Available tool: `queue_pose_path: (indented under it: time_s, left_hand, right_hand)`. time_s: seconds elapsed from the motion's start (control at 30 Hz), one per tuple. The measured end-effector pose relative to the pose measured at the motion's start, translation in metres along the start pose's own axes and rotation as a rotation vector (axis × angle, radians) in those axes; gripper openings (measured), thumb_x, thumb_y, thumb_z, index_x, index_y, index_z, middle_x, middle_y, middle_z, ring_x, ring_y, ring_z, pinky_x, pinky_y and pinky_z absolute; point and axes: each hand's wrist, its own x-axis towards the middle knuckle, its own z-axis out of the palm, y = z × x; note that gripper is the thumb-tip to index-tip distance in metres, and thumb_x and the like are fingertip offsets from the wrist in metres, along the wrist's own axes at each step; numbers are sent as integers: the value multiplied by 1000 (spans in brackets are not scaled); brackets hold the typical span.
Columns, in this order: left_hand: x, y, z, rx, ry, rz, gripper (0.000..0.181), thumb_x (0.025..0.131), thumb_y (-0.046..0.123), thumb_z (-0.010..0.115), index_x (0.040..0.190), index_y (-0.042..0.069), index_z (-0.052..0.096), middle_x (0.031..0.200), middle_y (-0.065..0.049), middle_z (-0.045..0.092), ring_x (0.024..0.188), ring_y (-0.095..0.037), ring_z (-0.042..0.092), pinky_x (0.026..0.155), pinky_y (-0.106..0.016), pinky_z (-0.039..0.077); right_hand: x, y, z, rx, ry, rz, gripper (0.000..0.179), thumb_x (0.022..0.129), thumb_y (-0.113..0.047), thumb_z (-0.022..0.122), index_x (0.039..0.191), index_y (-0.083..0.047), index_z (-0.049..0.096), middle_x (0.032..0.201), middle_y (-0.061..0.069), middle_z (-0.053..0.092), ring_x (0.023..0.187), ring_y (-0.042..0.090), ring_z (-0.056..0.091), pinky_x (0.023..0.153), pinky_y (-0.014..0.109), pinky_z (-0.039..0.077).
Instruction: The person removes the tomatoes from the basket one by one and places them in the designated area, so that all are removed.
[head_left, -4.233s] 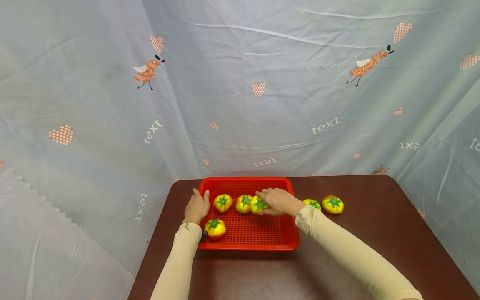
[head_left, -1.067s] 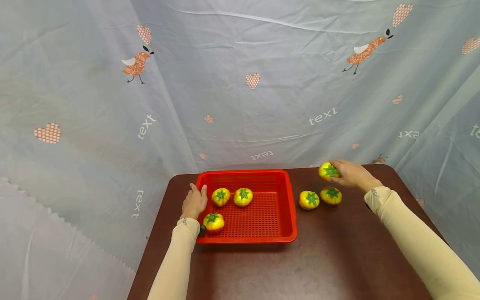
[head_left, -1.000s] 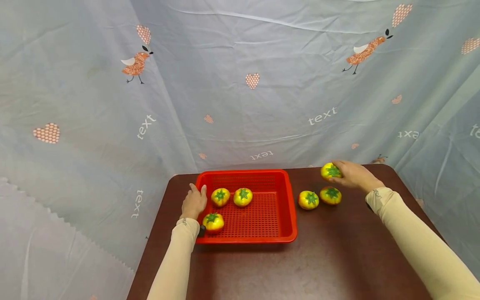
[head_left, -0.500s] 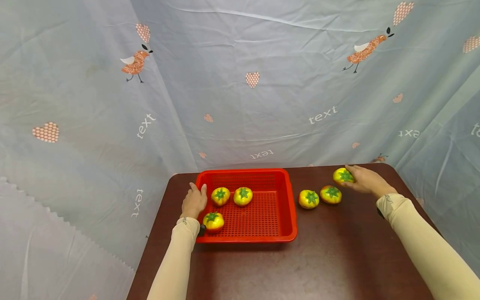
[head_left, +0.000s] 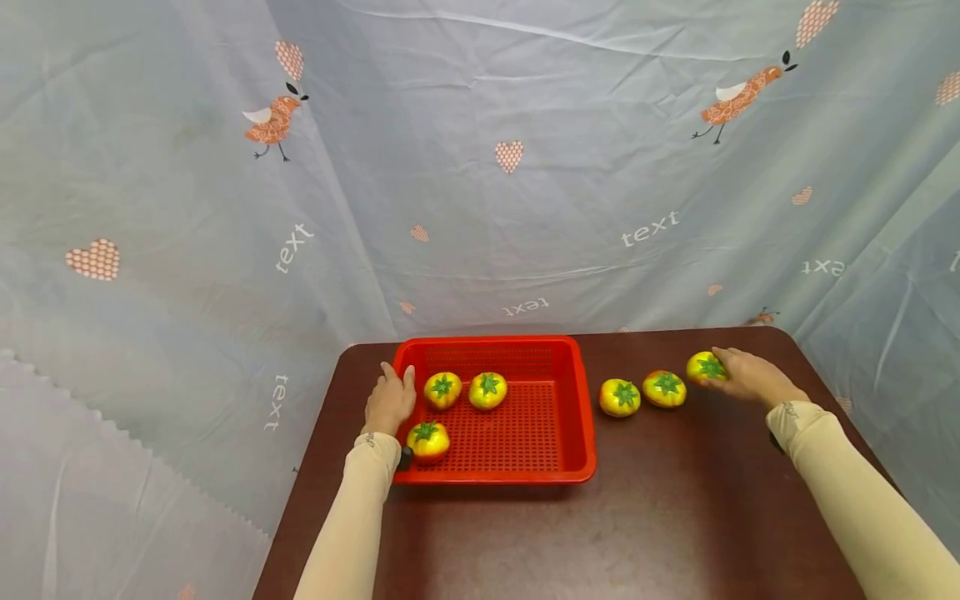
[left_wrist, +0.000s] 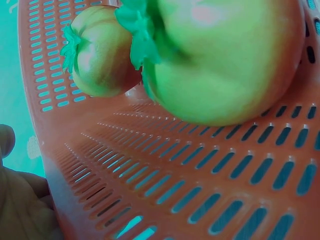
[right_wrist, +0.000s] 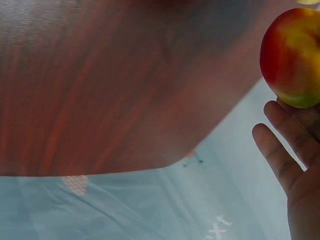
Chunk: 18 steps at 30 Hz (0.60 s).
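Observation:
At the far right of the table in the head view, my right hand pinches a yellow-red tomato with a green leafy top. The right wrist view shows this tomato at the fingertips, with two fingers sticking out free below it. Two more tomatoes, one nearer the basket and one beside it, sit on the table to its left. My left hand lies at the left rim of the red basket, fingers relaxed. In the left wrist view, its fingers meet the basket's wall.
Inside the basket are three tomatoes: two towards the back and another at the front left. The dark brown table has rounded back corners. A grey printed curtain hangs close behind and along both sides.
My right hand has taken one tomato out of the basket, carried it right over the back of the table and lowered it beside the other two. My left hand stays at the basket.

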Motion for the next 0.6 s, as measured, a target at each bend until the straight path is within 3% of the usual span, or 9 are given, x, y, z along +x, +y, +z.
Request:
queue_pose_path:
  time_s: [0.37, 0.6]
  left_hand:
    - [2, -1, 0, 9, 10, 9, 76, 106, 45, 19, 152, -12, 2, 149, -38, 31, 130, -53, 42, 110, -61, 33]
    - [3, -1, 2, 9, 18, 3, 76, 106, 46, 20, 152, -11, 1, 149, -38, 31, 130, -53, 41, 111, -61, 32]
  right_hand:
    - [-6, 7, 23, 36, -56, 67, 75, 92, -36, 64, 134, 22, 40, 131, 44, 45, 117, 56, 48, 98, 65, 41]
    - [-5, 4, 32, 41, -30, 36, 73, 90, -34, 67, 132, 21, 43, 127, 41, 50, 113, 52, 53, 96, 62, 43]
